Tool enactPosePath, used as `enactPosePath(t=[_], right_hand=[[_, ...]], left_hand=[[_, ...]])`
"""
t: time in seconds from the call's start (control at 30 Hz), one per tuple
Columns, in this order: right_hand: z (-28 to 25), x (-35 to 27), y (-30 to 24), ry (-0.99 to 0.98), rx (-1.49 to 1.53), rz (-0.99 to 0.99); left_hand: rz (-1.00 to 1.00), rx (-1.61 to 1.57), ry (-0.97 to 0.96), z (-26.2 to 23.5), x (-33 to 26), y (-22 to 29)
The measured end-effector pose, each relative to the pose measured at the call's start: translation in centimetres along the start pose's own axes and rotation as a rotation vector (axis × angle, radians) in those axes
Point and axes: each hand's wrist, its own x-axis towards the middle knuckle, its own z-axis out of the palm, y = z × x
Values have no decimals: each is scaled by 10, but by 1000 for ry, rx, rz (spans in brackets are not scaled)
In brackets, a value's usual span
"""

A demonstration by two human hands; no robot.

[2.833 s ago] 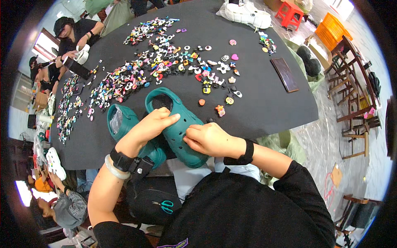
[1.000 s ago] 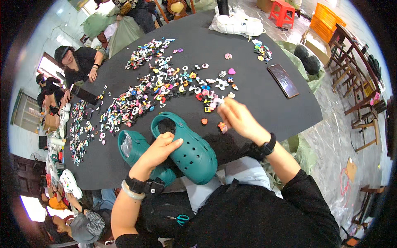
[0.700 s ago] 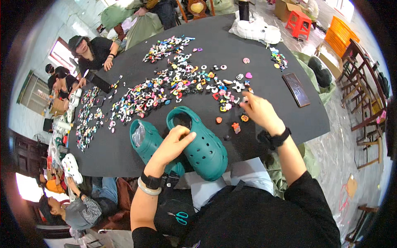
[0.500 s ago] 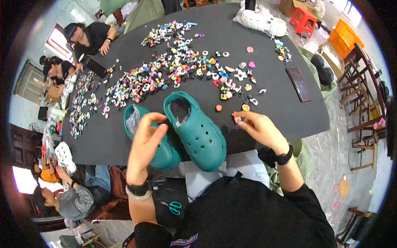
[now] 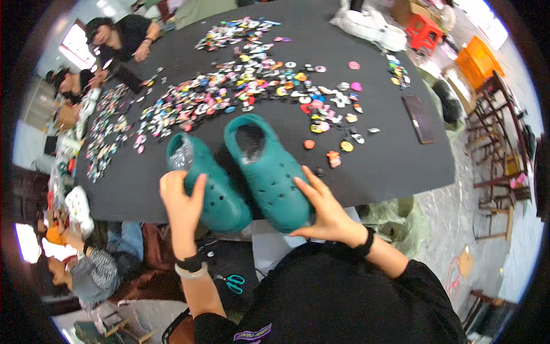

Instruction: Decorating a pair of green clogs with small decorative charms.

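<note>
Two teal clogs lie side by side on the dark table, toes toward me: the left clog [image 5: 220, 200] and the right clog [image 5: 278, 192]. Clear plastic shows inside their heel openings. My left hand [image 5: 182, 198] is closed at the outer side of the left clog, its thumb over the upper; the other fingertips are partly hidden. My right hand [image 5: 329, 215] grips the right clog's toe end, fingers on the upper and thumb at the front. An orange-red figure charm [image 5: 334, 159] lies beyond that hand, near a round yellow charm [image 5: 346, 146] and a round orange charm [image 5: 309, 144].
A large spread of colourful shoe charms [image 5: 200, 100] covers the table's middle and left. A dark phone [image 5: 418, 118] lies at right; a white shoe [image 5: 375, 31] stands at the far edge. Teal-handled scissors [image 5: 235, 282] rest below the table edge. Other people sit along the left.
My right hand has let go of the orange-red charm, which now lies on the table, and has moved left onto the right clog. My left hand has dropped lower along the left clog's side.
</note>
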Motion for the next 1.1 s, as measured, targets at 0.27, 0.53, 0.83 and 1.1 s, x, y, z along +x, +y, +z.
enactPosePath(t=[0.27,0.53,0.83,1.1], right_hand=[[8,45,9,-93,79,-65],[9,44,18,-75,234,-43],[-42,15,63,498,-403,249],[-37,26,73,471,-497,236]], left_hand=[[-314,-279,-58,4,-11,-16],[-255,-222,-163,4,-10,-15],[-102,-249,-39,14,-29,-29],[-122,-262,-2,18,-33,-27]])
